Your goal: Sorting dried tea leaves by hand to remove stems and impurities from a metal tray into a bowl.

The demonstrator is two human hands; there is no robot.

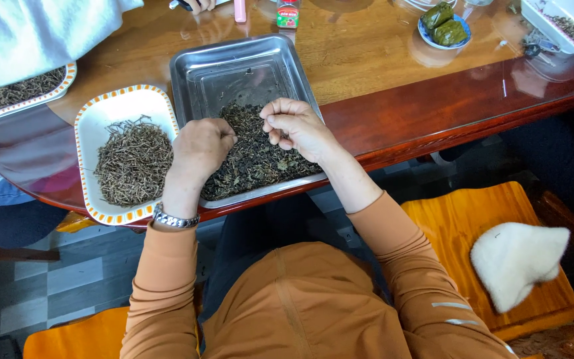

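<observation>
One metal tray [234, 73] holds dark loose leaves. Three white dishes with patterned rims hold dry bits: one [111, 110] beside the tray, one [48, 93] at far left, one [553, 20] at far right. One small blue bowl [433, 40] carries two green wrapped parcels [444, 23].

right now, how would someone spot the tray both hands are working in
On the glossy wooden table, find the steel tray at its near edge, holding dark loose leaves. Unlike the white orange-trimmed dish of thin brown stems beside it, it is bare shiny metal.
</observation>
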